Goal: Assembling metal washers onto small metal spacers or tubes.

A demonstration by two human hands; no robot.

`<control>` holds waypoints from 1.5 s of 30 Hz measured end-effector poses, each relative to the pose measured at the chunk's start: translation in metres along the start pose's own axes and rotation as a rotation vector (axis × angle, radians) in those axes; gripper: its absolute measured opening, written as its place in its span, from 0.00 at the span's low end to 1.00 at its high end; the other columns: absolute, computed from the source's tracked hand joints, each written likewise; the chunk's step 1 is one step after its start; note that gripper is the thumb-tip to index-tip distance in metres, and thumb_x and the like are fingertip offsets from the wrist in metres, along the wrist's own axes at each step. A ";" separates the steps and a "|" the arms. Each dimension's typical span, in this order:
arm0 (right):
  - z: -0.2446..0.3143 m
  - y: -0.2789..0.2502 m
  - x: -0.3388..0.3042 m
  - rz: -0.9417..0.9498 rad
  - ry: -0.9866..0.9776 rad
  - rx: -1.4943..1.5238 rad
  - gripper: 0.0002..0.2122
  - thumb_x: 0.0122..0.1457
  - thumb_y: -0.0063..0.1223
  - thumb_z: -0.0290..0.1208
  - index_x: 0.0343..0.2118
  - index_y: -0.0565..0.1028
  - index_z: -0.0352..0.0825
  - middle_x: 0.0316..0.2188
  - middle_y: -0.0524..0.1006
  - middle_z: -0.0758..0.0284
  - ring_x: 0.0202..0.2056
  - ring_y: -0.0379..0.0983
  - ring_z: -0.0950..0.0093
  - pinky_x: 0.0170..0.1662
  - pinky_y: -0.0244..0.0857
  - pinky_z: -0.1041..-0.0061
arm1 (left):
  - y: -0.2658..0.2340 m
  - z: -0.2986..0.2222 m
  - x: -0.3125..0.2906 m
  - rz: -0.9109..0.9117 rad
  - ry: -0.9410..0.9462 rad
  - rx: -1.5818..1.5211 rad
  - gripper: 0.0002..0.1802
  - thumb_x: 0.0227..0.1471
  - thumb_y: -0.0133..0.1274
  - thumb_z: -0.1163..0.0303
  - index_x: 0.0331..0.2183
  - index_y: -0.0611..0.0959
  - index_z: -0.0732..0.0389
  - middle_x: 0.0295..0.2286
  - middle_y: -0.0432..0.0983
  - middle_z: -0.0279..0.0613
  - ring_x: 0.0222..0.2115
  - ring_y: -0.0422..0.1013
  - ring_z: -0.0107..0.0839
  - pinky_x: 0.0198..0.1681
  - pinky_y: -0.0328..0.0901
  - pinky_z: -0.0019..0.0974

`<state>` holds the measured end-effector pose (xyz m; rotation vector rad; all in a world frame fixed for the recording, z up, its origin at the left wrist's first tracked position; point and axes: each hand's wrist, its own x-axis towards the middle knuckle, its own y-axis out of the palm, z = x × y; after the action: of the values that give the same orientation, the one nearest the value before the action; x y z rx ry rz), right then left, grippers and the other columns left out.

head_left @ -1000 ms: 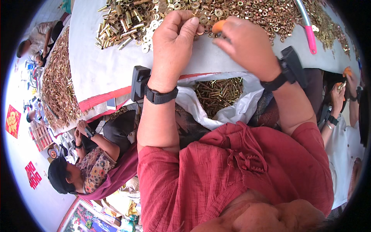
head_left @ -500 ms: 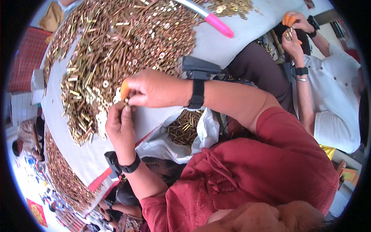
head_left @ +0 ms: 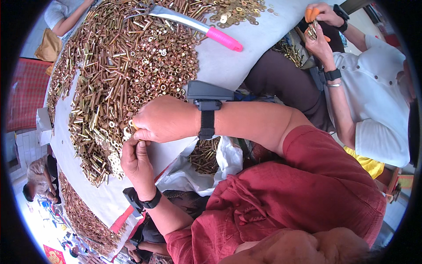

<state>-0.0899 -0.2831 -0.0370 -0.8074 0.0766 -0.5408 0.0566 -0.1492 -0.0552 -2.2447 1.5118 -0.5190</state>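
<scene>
My left hand (head_left: pixel 138 165) and my right hand (head_left: pixel 169 118) meet at the fingertips over the near edge of a heap of metal parts. On both, thumb and fingers are pinched together. What they hold is too small and too covered to make out. An orange-yellow cover shows on a right fingertip. Just beyond the fingers lie pale flat washers (head_left: pixel 115 160) and brassy metal sleeves (head_left: pixel 90 149). Farther up the same heap are many small nuts (head_left: pixel 165 61). Each wrist wears a black strap with a dark device.
A pink-handled tool (head_left: pixel 224 39) lies across the heap near loose washers (head_left: pixel 239 13). Below my right forearm, a white bag (head_left: pixel 231 154) holds metal rods (head_left: pixel 205 156). A co-worker in white (head_left: pixel 369 88) handles parts at right. A white box (head_left: pixel 43 125) stands at the table's left edge.
The view has shifted, so the heap and pink-handled tool sit differently in it. My right hand has turned over the pinch, covering the small brassy piece that showed between the fingertips.
</scene>
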 end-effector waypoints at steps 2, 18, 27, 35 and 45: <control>-0.001 0.003 0.001 -0.025 -0.002 0.103 0.13 0.54 0.56 0.40 0.29 0.75 0.33 0.27 0.76 0.60 0.33 0.75 0.58 0.36 0.67 0.58 | 0.001 -0.001 0.000 -0.021 0.011 -0.024 0.05 0.61 0.50 0.73 0.36 0.78 0.64 0.28 0.74 0.32 0.27 0.65 0.19 0.32 0.61 0.23; 0.006 0.011 0.007 -0.128 -0.079 0.091 0.16 0.56 0.56 0.45 0.32 0.75 0.34 0.22 0.76 0.60 0.27 0.75 0.58 0.31 0.66 0.59 | -0.014 0.007 -0.002 -0.042 0.003 0.039 0.04 0.60 0.52 0.74 0.34 0.77 0.64 0.29 0.75 0.33 0.31 0.68 0.20 0.39 0.63 0.24; 0.022 0.020 0.006 -0.188 -0.133 0.260 0.08 0.54 0.59 0.33 0.32 0.74 0.34 0.27 0.77 0.61 0.31 0.75 0.61 0.34 0.67 0.65 | -0.021 0.000 -0.006 -0.017 0.033 -0.059 0.04 0.59 0.53 0.73 0.34 0.78 0.65 0.28 0.77 0.34 0.31 0.70 0.21 0.38 0.65 0.26; 0.034 0.022 0.008 -0.224 -0.099 0.299 0.07 0.54 0.58 0.28 0.35 0.76 0.34 0.28 0.76 0.61 0.30 0.75 0.63 0.34 0.68 0.69 | -0.033 0.005 -0.008 0.025 -0.005 -0.232 0.04 0.54 0.56 0.76 0.34 0.79 0.64 0.25 0.76 0.35 0.27 0.70 0.22 0.33 0.66 0.28; 0.037 0.014 0.011 -0.038 -0.023 0.290 0.09 0.55 0.57 0.29 0.38 0.76 0.32 0.29 0.77 0.59 0.31 0.76 0.62 0.35 0.68 0.68 | -0.041 0.003 -0.010 0.049 -0.026 -0.226 0.06 0.57 0.54 0.74 0.36 0.79 0.65 0.28 0.76 0.33 0.30 0.70 0.21 0.37 0.65 0.27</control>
<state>-0.0643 -0.2563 -0.0195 -0.5328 -0.0382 -0.5637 0.0866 -0.1258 -0.0376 -2.3630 1.6814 -0.3169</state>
